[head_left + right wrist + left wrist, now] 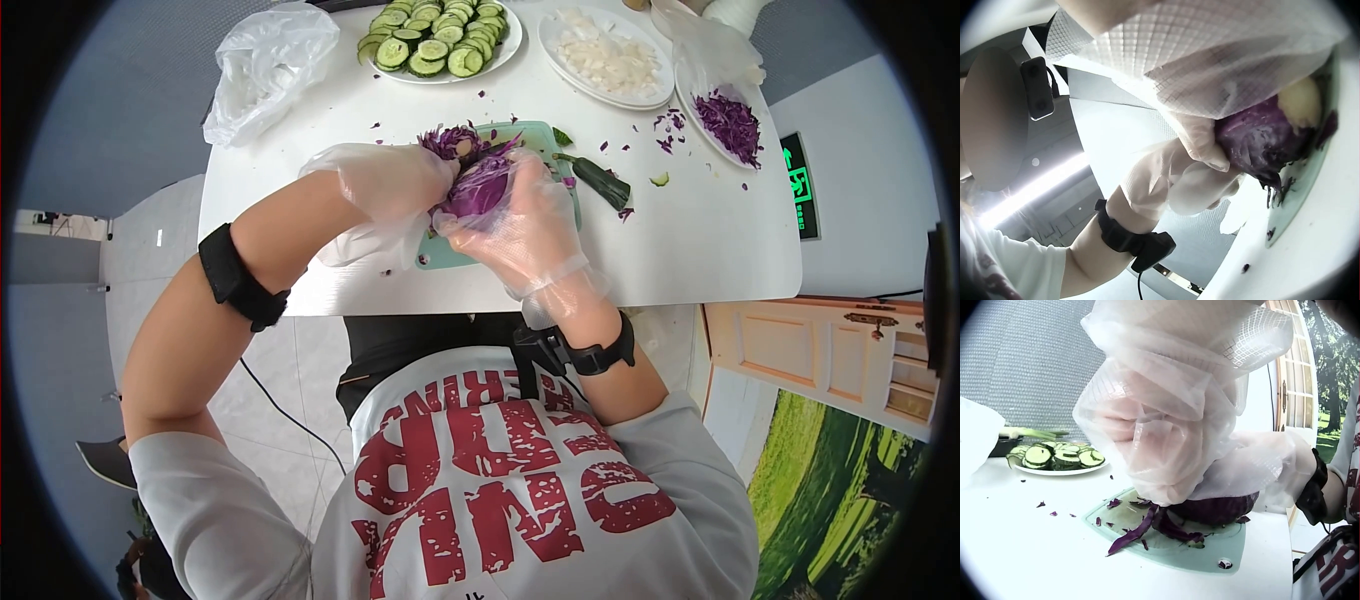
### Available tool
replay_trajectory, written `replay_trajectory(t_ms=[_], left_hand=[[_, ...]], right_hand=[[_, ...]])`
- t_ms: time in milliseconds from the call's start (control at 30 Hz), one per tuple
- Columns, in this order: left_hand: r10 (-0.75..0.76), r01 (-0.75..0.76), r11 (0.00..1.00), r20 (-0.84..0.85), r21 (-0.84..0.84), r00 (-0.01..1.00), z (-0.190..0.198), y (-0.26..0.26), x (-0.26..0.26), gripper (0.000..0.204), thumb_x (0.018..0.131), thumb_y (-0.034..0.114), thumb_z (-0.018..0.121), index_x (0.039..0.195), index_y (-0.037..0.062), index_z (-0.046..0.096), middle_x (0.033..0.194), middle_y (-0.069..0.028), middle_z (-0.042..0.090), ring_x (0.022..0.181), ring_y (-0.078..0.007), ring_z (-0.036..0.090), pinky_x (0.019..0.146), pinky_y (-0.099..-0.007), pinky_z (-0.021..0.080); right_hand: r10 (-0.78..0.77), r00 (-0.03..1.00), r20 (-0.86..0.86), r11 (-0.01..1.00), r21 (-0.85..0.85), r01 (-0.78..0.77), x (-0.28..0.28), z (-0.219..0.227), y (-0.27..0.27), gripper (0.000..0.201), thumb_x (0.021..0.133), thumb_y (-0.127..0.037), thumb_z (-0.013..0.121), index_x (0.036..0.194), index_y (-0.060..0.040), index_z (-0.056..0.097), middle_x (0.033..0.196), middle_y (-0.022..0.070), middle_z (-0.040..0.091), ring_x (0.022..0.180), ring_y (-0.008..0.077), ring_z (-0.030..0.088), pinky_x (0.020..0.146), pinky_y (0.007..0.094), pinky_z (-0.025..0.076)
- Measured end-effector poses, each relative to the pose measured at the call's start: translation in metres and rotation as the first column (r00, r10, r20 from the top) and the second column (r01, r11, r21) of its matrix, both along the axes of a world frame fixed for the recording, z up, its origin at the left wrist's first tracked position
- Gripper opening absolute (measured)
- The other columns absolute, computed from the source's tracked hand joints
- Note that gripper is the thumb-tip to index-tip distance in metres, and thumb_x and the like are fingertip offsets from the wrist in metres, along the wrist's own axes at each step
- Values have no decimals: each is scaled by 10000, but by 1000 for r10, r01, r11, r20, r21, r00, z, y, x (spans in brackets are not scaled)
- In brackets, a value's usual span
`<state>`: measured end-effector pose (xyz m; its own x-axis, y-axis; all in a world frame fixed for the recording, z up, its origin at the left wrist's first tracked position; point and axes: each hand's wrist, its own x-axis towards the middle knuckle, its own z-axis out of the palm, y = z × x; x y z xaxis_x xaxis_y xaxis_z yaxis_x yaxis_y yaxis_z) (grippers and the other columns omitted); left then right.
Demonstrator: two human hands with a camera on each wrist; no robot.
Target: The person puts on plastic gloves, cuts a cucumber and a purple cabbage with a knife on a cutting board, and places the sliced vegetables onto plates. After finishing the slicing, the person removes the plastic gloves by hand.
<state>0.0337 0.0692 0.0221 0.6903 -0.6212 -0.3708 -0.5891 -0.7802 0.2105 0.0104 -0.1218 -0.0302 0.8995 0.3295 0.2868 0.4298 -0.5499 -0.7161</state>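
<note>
Closest to the left wrist camera, a translucent plastic glove [1166, 381] bulged over my left hand [1154, 444]. The fingers of that hand were tightly curled, pinching the edge of a red cabbage [478, 190]. My right hand [540, 220] was bent round the cabbage from the other side, its fingers partly closed on it. The cabbage sat beneath my fingers, over a pale green cutting board [545, 135]. Only the right wrist view showed its thick, pale core [1300, 103] up close; the left wrist view showed loose purple strips [1135, 537] below my left fingers and green stalks [1032, 433] behind the cucumber.

Beyond my fingers, a white plate [517, 45] held overlapping cucumber slices [430, 45]. Farther right, stacked plates [600, 101] carried chopped white pieces [608, 60], and another plate [690, 108] held shredded red cabbage [730, 125]. A cucumber end [600, 182] lay just right of my right fingers. Left of the slices sat a crumpled plastic bag [270, 65].
</note>
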Motion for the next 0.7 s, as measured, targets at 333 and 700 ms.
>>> replay_trajectory(t_ms=[333, 700], left_hand=[[245, -251, 968, -137, -28, 960, 0, -4, -5, 444, 845, 46, 525, 1263, -99, 480, 800, -214, 628, 819, -378, 639, 710, -428, 508], [116, -118, 991, 36, 57, 993, 4, 5, -34, 364, 884, 28, 485, 1231, -79, 516, 816, -209, 641, 780, -373, 649, 670, -445, 510]], right_hand=[[13, 997, -71, 999, 52, -10, 1, 4, -3, 733, 645, -355, 875, 1080, 77, 472, 894, 186, 675, 790, 294, 685, 743, 364, 556], [30, 999, -46, 999, -23, -31, 2, 4, -6, 864, 646, -397, 862, 1210, 100, 435, 959, 248, 651, 873, 343, 672, 805, 392, 543]])
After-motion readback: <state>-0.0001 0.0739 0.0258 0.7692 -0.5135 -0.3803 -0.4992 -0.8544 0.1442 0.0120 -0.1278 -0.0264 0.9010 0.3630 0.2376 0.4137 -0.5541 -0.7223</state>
